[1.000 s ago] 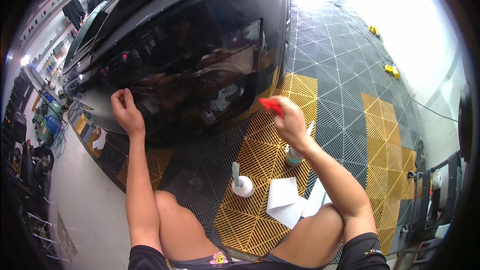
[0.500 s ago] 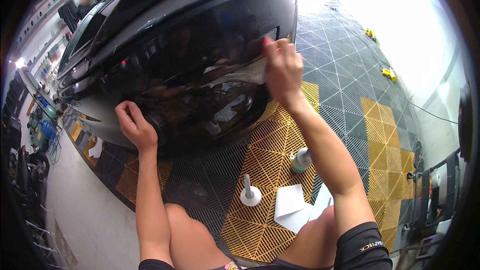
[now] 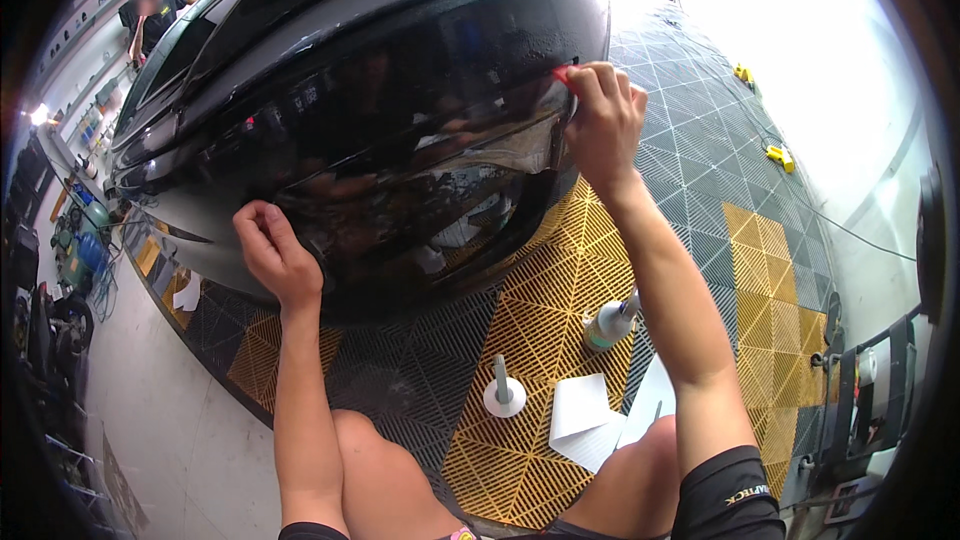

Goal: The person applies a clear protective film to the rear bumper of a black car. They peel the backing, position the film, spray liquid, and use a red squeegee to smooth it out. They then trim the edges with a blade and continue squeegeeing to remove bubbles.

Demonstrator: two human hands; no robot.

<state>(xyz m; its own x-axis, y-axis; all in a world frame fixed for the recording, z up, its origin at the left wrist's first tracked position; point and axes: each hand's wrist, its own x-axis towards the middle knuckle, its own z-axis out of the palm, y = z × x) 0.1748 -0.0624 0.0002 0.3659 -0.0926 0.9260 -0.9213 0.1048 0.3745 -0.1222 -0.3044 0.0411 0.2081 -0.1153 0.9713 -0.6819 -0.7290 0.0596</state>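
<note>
A glossy black car bumper [image 3: 390,145] curves across the view before me, with wet droplets and wrinkled reflections on its right part. My right hand [image 3: 607,125] is closed on a small red squeegee [image 3: 563,74], whose edge rests against the bumper's right corner. Lower on the left, my left hand [image 3: 277,252] presses close to the bumper, its fingers curled together. Whether anything thin is pinched in them is hidden.
On the black and yellow tiles [image 3: 540,460] stand a spray bottle [image 3: 606,326] and a white disc with a grey stem [image 3: 504,396]. White sheets [image 3: 582,410] lie beside them. Yellow objects [image 3: 780,158] sit along a cable at right. People [image 3: 150,20] stand at the back left.
My right hand has moved right with the red squeegee, along the bumper to its corner. The left hand stays in nearly the same place.
</note>
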